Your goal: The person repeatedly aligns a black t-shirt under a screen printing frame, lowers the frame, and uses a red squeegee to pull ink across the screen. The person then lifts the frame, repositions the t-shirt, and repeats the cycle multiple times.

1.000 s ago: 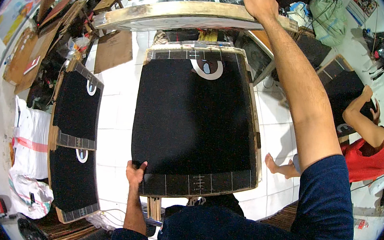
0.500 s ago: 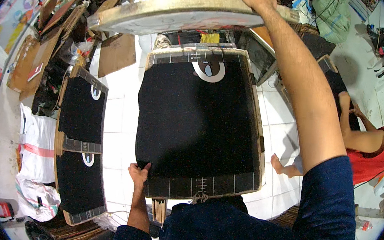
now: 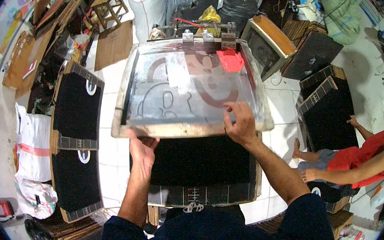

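Observation:
A wooden-framed printing screen (image 3: 156,98) hangs tilted over the board (image 3: 171,197), its near edge raised above the black cloth (image 3: 187,164). Faint cartoon outlines show in its grey mesh. Red ink (image 3: 230,62) lies on the mesh at the far right. My left hand (image 3: 142,151), palm up, is closed at the screen's near left edge; some of its fingers are partly hidden there. My right hand (image 3: 240,123) is over the near right corner, its fingers apart and slightly bent, with nothing seen in them.
Boards with black cloth pieces (image 3: 76,116) stand at left, each with a white-and-blue print. More boards (image 3: 332,114) stand at right, beside a seated person in red (image 3: 362,161). Behind the screen are a wood-topped box (image 3: 270,36) and stuffed sacks (image 3: 146,6).
The screen has swung down from upright to low over the cloth. My right hand has come down and nearer with it. My left hand has moved from the cloth's corner to the screen's edge.

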`<state>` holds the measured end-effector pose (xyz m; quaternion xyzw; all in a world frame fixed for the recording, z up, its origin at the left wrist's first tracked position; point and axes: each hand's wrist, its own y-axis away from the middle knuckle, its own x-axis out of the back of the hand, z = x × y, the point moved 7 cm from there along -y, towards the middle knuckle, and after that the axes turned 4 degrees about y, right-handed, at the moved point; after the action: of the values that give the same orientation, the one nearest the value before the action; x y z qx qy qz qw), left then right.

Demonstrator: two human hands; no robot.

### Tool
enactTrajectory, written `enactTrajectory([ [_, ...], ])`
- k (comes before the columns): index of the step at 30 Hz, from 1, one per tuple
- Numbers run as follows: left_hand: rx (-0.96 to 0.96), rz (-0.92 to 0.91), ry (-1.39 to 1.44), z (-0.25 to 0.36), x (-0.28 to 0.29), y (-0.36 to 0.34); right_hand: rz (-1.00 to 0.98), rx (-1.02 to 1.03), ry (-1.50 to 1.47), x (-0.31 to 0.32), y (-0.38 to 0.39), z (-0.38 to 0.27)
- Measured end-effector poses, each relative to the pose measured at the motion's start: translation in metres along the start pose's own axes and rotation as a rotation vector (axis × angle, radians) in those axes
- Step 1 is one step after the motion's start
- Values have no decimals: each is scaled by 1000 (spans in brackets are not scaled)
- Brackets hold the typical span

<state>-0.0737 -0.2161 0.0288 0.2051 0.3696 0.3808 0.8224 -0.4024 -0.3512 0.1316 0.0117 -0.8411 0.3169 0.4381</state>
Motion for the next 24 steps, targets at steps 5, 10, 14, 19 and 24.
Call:
enactTrajectory([
  [5, 186, 60, -509, -41, 61, -36, -55, -63, 199, -89, -46, 112],
  [10, -725, -56, -1591, -28, 25, -11, 4, 182, 504, -150, -175, 199],
  [14, -1077, -212, -1785, -78, -3, -8, -341, 150, 560, -183, -218, 230],
  [19, -1208, -154, -1747, -90, 3, -18, -504, 166, 288, -176, -222, 232],
  [24, -1152, -166, -1758, -90, 5, -18, -363, 77, 139, -172, -215, 247],
])
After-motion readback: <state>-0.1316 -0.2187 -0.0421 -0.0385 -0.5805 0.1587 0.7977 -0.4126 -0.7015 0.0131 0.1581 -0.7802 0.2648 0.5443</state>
